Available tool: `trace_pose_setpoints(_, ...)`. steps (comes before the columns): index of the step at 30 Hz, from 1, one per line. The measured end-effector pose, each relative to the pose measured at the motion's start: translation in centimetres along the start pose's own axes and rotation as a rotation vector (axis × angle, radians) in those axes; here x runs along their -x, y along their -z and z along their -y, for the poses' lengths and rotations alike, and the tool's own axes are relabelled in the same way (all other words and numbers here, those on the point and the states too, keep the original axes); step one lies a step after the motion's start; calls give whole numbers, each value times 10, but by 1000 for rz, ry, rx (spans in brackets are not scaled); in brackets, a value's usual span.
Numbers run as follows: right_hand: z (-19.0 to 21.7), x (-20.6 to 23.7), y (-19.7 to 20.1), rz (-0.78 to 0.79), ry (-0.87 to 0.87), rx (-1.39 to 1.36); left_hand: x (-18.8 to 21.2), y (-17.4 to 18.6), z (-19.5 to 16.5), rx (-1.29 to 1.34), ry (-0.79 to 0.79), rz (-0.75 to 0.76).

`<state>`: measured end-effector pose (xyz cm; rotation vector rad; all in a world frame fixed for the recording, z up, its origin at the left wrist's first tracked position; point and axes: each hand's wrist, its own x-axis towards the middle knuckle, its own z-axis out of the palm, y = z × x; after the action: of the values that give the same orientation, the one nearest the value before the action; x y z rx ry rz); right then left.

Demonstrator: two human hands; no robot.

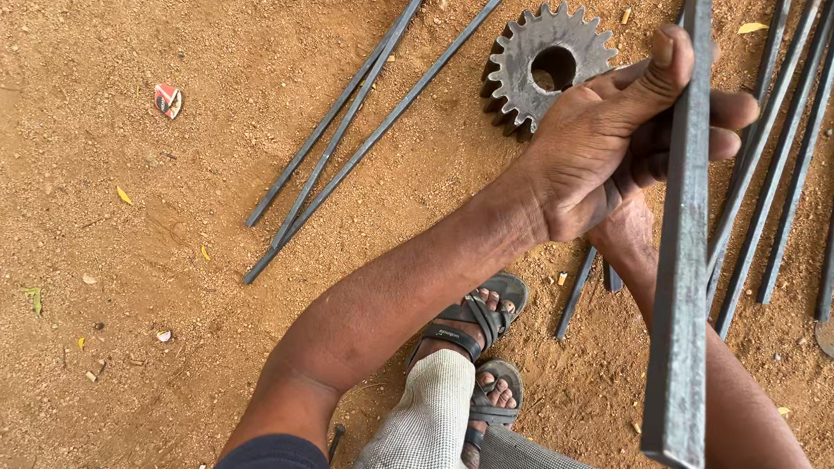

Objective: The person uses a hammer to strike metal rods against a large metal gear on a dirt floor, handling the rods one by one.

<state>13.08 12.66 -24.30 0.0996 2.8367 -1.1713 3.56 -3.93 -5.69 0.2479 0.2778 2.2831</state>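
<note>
My left hand [614, 140] grips a long flat steel bar [682, 271] that stands nearly upright in front of the camera, thumb pressed along its edge. My right hand [625, 234] sits mostly hidden behind and below the left hand, against the same bar; its fingers cannot be made out. A large grey toothed gear [524, 76] lies on the sandy ground just beyond the left hand.
Three thin steel rods [346, 140] lie fanned on the dirt to the left. Several more rods [789, 164] lie at the right. My sandalled feet [487, 348] rest below the arms. A small red scrap [168, 99] lies at the far left.
</note>
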Motion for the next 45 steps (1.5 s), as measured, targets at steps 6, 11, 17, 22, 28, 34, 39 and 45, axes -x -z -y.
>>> trace_pose_setpoints(6,14,1,11,-147,253,192,17,-10,-20,-48,127,-207)
trace_pose_setpoints(11,32,-7,13,19,-547,129,68,25,-54,-371,376,-544)
trace_pose_setpoints(17,40,-12,11,-45,-555,60,163,108,-49,-1084,591,-769)
trace_pose_setpoints(22,48,-18,23,-223,-355,65,217,170,-16,-1747,361,-589)
trace_pose_setpoints(28,55,-37,34,-584,194,-130,255,193,11,-2159,398,-568)
trace_pose_setpoints(34,54,-44,12,12,-407,148,256,197,17,-2330,332,-482)
trace_pose_setpoints(39,42,-30,16,-149,-437,152,242,184,9,-2183,411,-560)
trace_pose_setpoints(45,28,-20,8,-19,-515,169,156,135,-29,-1495,538,-695)
